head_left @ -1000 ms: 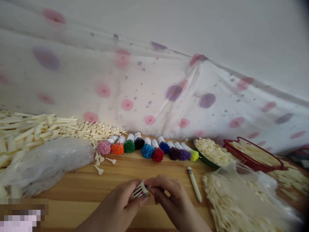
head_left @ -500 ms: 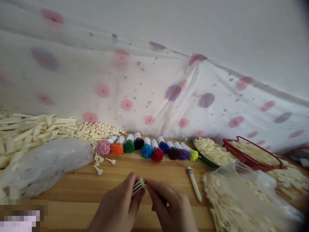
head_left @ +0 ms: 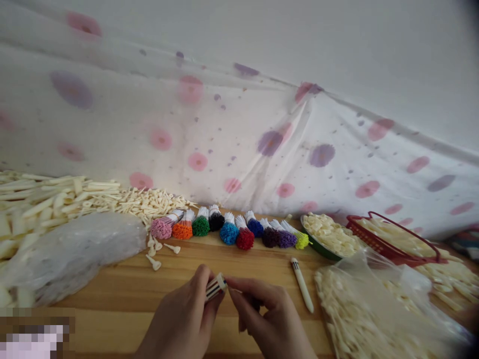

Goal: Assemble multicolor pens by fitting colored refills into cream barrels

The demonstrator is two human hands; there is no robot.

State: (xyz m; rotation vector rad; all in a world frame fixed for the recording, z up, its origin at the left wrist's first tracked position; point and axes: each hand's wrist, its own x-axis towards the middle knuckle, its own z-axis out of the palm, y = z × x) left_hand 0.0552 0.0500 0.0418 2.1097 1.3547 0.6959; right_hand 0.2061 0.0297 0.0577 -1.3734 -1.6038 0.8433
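My left hand is closed around a cream multicolour pen barrel; dark slots run along its visible end. Close against that end, the thumb and forefinger of my right hand are pinched together. A small blue bit shows at the barrel's end near these fingertips, but what the right fingers hold is too small to make out. To the right of my hands, a white multicolour pen lies on the wooden table. Bundles of thin white refills with coloured ends stand in a row beyond, among them a red bundle.
At left are a heap of cream plastic parts and a clear plastic bag. On the right stand a green bowl, a red basket and a bag of cream parts. A spotted plastic sheet hangs behind.
My right hand has shifted slightly at the barrel's end, where a blue bit now shows instead of a dark one. The left hand keeps its hold on the barrel.
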